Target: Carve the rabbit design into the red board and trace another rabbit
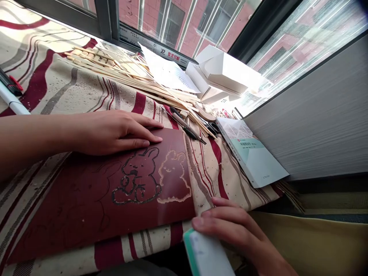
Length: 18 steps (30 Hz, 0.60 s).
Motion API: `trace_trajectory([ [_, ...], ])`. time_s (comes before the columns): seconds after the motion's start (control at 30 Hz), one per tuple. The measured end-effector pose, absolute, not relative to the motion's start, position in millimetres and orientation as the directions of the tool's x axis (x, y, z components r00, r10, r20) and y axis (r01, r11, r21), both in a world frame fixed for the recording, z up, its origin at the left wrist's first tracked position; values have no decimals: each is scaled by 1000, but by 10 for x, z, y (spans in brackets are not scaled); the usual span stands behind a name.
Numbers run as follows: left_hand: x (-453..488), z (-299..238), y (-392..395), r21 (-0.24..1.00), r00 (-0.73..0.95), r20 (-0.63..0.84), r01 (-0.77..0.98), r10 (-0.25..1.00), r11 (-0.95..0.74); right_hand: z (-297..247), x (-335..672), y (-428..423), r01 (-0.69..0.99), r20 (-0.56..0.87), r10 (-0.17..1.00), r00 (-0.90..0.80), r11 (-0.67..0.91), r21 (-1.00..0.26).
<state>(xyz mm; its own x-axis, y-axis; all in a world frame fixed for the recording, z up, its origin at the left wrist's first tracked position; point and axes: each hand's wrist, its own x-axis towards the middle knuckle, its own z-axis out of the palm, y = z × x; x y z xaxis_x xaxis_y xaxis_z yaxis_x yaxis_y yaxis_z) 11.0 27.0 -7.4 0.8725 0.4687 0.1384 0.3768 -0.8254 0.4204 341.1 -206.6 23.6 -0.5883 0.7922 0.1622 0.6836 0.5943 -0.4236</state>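
Note:
A dark red board (138, 216) lies on the striped cloth, with two bears or rabbits carved into its right part. One outline is blackened, the other pale; fainter lines show at the left. My left hand (120, 132) rests flat on the board's far edge, fingers stretched out and holding nothing. At the near right, my right hand (238, 226) grips a white block with a teal edge (211, 255), its lower part cut off by the frame. That block is off the board's near right corner; its exact kind I cannot make out.
Thin wooden strips (135, 82) and a white paper sheet (169, 71) lie along the window. Pens (184, 122) and black-handled scissors (211, 128) are beyond the board. A white and green book (253, 153) lies right, before white boxes (221, 73). Crumbs dot the cloth (86, 88).

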Motion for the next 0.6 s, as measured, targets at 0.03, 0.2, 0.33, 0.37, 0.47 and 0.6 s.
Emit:
trace_trajectory([
  [0.03,107,-74,271,419,874,139,375,466,-827,209,3438,-2092,706,190,825,-533,557,-438],
  [0.2,105,-39,256,411,877,107,391,469,-824,186,3408,-2042,656,279,737,-615,675,-337],
  [0.33,107,-65,282,419,876,137,372,463,-828,229,3315,-1778,583,201,630,-750,774,-249],
  [0.37,109,-73,286,421,875,148,367,461,-830,231,3285,-1703,572,191,609,-770,791,-216],
  [0.47,121,-64,271,429,872,137,376,470,-822,223,3179,-1554,589,190,611,-769,792,-163],
  [0.6,145,-8,221,444,871,113,387,479,-808,214,3107,-1605,565,163,585,-794,810,-156],
])
